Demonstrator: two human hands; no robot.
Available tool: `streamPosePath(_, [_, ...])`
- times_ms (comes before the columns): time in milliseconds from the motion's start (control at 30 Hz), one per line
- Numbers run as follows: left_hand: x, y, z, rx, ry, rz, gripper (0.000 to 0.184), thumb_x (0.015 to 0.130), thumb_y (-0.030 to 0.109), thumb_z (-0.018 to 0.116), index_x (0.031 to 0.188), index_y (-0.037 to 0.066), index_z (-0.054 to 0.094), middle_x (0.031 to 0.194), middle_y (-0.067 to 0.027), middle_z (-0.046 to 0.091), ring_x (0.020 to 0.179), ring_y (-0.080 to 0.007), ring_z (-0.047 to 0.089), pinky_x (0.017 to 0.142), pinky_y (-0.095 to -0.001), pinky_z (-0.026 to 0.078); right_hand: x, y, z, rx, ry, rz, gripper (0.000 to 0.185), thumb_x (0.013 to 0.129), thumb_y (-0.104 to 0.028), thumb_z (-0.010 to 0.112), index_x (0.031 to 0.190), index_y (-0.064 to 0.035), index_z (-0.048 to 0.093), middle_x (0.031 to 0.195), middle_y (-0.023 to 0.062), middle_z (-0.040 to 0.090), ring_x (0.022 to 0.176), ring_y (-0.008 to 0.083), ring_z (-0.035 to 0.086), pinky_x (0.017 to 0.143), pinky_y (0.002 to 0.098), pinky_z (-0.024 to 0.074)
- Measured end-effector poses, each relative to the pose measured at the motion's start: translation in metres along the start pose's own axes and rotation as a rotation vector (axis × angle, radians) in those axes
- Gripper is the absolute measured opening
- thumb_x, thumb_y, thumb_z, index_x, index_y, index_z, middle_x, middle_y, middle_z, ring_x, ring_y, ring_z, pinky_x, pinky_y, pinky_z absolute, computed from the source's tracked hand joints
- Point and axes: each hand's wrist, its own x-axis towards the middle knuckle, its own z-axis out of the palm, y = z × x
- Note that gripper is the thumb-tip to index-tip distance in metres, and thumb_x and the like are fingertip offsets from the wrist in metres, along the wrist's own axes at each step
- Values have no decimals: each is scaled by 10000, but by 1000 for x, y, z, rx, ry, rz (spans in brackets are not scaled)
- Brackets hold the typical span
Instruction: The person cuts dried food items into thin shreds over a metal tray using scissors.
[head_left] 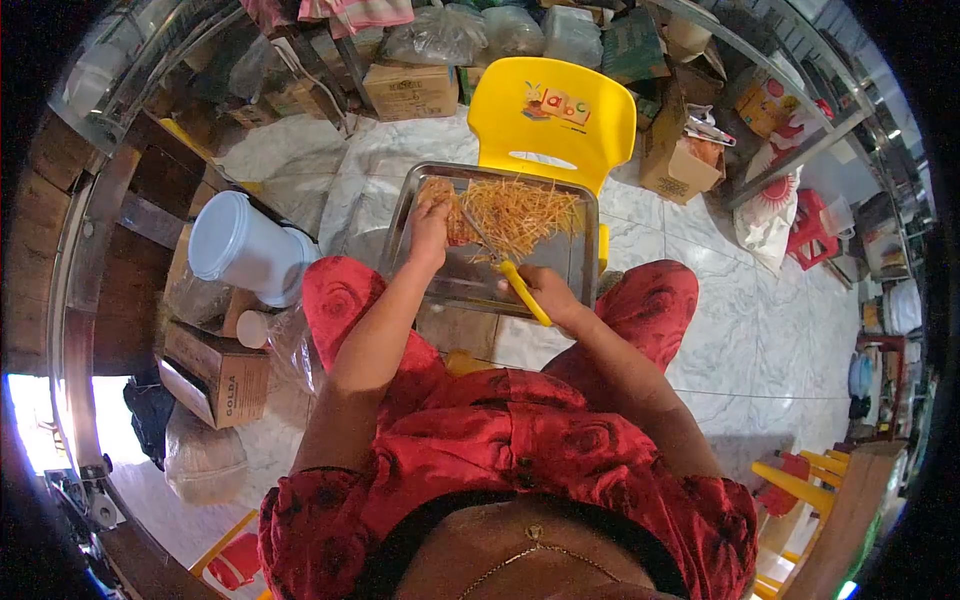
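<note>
On a metal tray [400,262] lies a loose heap of thin orange-yellow strips [520,212]. At the tray's left side, my left hand [430,238] is closed on a flat orange-brown piece [459,222] with a rough surface; its exact kind cannot be made out. My right hand [548,294] grips a yellow-handled cutting tool [521,291]. Its narrow grey metal end points up and left, between the piece and the strips. The tip is hard to see against them.
The tray rests on a yellow chair [556,110] with a picture on its backrest. A lidded white bucket [243,247] and a cardboard box [218,375] stand to my left. Further boxes [410,90] and bags [437,38] line the back. An open carton [685,155] is at right.
</note>
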Motion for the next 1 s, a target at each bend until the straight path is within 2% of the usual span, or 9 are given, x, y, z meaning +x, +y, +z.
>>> streamPosePath(33, [-2, 1, 2, 0, 0, -1, 177, 804, 122, 519, 944, 15, 544, 816, -41, 564, 674, -134, 547, 556, -260, 435, -1, -2, -2, 0, 0, 1, 591, 729, -601, 526, 844, -26, 594, 729, 221, 586, 740, 385, 577, 648, 437, 437])
streamPosePath(100, [-6, 2, 5, 78, 114, -16, 206, 800, 137, 526, 960, 9, 545, 834, -52, 570, 700, -141, 548, 581, -270, 436, -3, -5, -3, -23, 16, -32, 448, 775, -442, 583, 855, -1, 586, 711, 209, 569, 674, 342, 571, 605, 393, 422])
streamPosePath(300, [1, -11, -7, 227, 50, 7, 270, 799, 133, 522, 1020, -21, 534, 887, -74, 585, 798, -162, 541, 669, -291, 427, -2, 3, 5, -161, 46, -20, 492, 742, -498, 594, 831, -14, 586, 714, 214, 576, 700, 374, 567, 615, 411, 429])
streamPosePath(400, [-1, -14, -10, 373, 66, 61, 266, 800, 129, 516, 1013, -28, 537, 881, -78, 586, 812, -169, 541, 702, -295, 421, -4, -1, 5, -188, 16, 6, 516, 736, -529, 580, 829, -21, 582, 718, 213, 579, 714, 379, 568, 623, 420, 433])
streamPosePath(533, [-6, -7, -6, 387, 94, 55, 253, 803, 128, 509, 997, -32, 544, 890, -83, 582, 817, -177, 539, 725, -296, 414, -5, -3, 3, -232, -11, 19, 534, 734, -550, 567, 833, -25, 578, 730, 207, 584, 718, 378, 568, 628, 423, 435])
streamPosePath(600, [-21, 13, 5, 232, 95, -137, 249, 805, 121, 503, 994, -36, 546, 908, -86, 577, 831, -182, 533, 736, -290, 405, -4, 0, 3, -202, 22, -26, 532, 733, -550, 568, 819, -25, 579, 737, 201, 586, 712, 376, 567, 621, 425, 432])
streamPosePath(633, [-14, 6, 1, 230, 97, -136, 249, 805, 121, 503, 994, -36, 546, 908, -86, 577, 831, -182, 533, 736, -290, 405, -3, -1, 3, -204, 22, -28, 532, 733, -550, 568, 819, -25, 579, 737, 201, 586, 712, 376, 567, 621, 425, 432])
streamPosePath(700, [-1, -9, -9, 308, 91, 20, 238, 800, 110, 505, 986, -34, 543, 911, -82, 571, 835, -173, 526, 723, -282, 404, -1, -1, 3, -258, -7, 2, 520, 735, -536, 575, 822, -24, 584, 738, 195, 587, 704, 375, 566, 612, 424, 430])
streamPosePath(1000, [1, -8, -14, 197, 31, 73, 224, 787, 102, 522, 964, -32, 551, 895, -72, 568, 810, -168, 518, 710, -275, 400, 1, 5, 10, -180, 23, -51, 524, 751, -526, 563, 836, -8, 559, 711, 210, 575, 692, 384, 565, 599, 420, 427])
